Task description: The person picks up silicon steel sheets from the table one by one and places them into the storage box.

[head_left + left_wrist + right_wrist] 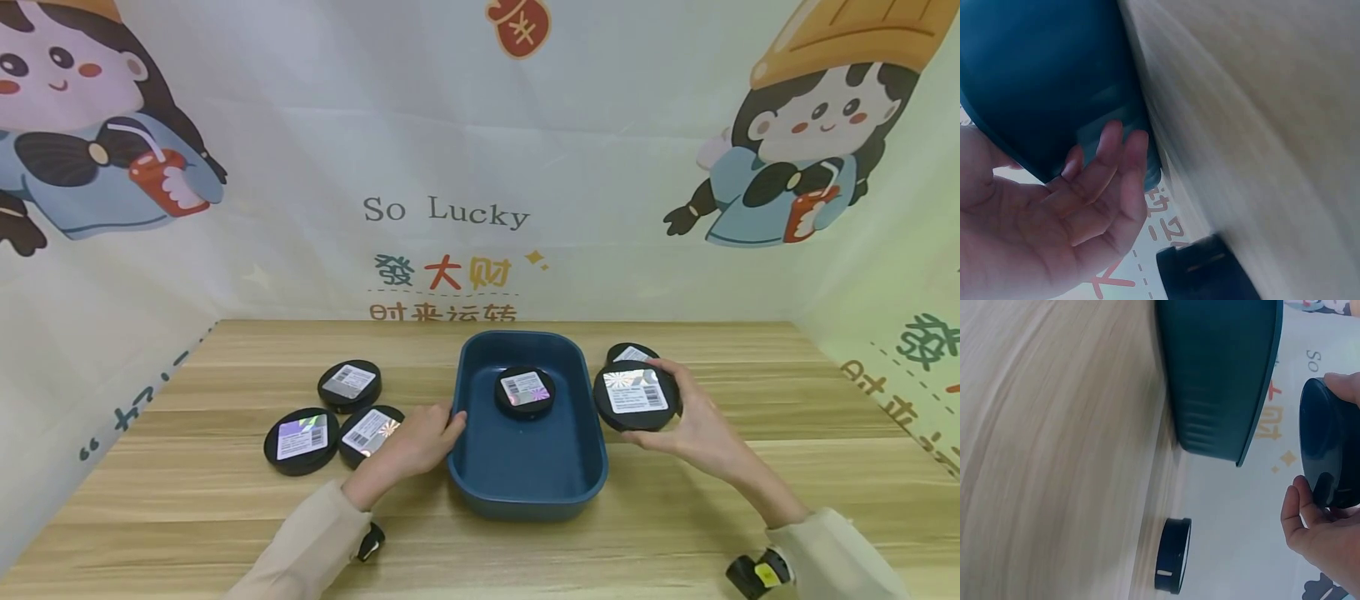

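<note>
Right hand (697, 425) pinches a round black puck (636, 398), thumb and fingers on its edge, held up just right of the bin; flat top, white label with shiny holographic strip. Left hand (423, 437) grips the left wall of the smooth blue rounded-rectangle bin (525, 467), thumb over rim. Labelled puck inside (525, 393), toward far end. Three similar discs (349, 385) left, on wood-grain table (187, 500).

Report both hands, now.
Left hand: closed, holding the blue bin by its rim.
Right hand: closed, holding a round black case.
</note>
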A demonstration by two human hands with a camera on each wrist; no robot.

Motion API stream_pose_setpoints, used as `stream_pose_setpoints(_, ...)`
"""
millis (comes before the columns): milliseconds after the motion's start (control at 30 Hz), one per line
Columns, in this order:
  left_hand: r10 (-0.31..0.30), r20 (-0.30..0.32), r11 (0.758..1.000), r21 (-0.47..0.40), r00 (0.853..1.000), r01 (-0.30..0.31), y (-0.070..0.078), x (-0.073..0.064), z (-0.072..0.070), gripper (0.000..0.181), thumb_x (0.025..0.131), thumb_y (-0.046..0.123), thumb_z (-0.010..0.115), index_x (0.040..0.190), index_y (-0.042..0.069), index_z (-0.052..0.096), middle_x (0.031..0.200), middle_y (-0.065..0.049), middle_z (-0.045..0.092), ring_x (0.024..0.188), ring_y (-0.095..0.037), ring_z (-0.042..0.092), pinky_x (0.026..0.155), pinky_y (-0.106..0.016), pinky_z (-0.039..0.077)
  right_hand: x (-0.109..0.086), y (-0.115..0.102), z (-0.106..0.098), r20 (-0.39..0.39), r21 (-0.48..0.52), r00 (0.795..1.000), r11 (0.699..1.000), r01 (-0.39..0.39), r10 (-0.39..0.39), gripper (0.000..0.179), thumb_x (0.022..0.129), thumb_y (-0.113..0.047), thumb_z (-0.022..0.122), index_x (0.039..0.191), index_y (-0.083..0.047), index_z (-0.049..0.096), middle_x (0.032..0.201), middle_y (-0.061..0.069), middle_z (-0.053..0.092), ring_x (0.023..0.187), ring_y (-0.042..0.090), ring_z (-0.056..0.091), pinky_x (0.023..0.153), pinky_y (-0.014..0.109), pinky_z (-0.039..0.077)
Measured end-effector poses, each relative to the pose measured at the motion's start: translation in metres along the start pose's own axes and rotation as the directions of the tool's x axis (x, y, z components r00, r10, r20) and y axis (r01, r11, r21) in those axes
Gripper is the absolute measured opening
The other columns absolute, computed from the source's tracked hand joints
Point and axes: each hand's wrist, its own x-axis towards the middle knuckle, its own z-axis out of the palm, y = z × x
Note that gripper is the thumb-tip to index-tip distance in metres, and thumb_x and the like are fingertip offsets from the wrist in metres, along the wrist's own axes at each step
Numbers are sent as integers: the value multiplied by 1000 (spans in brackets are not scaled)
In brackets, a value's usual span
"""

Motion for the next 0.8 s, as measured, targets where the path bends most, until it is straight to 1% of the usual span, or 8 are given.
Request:
stream_pose_setpoints(233,6,-3,1000,0,1000,-6,0,0,0,20,91,13,43,80,2,55,70,-9,54,65,-21,50,62,-35,42,3,-7,2,25,70,1000,998,1,-3,85,67,-20,77,133,-3,26,123,22,40,110,35,45,89,50,33)
stream_pose_setpoints(433,2,-3,1000,-3,1000,-2,0,0,0,19,91,13,43,81,1,55,72,-10,55,65,-21,50,62,-35,42,6,-11,5,46,80,999,997,0,-4,84,70,-22,75,134,-4,25,126,22,38,109,35,45,89,51,34)
stream_pose_setpoints(600,1,-2,1000,-4,1000,-1,0,0,0,19,91,13,43,80,2,55,70,-9,54,64,-20,50,61,-34,41,10,-13,7,57,108,998,994,7,-14,81,71,-22,73,134,-4,25,126,21,36,108,34,45,88,48,35)
stream_pose_setpoints(800,-8,0,1000,-6,1000,8,1,0,0,20,91,13,43,79,2,55,68,-8,53,63,-20,49,59,-33,41,17,-18,10,48,143,998,989,33,-40,77,71,-21,73,132,-4,29,124,18,41,108,30,47,88,45,35)
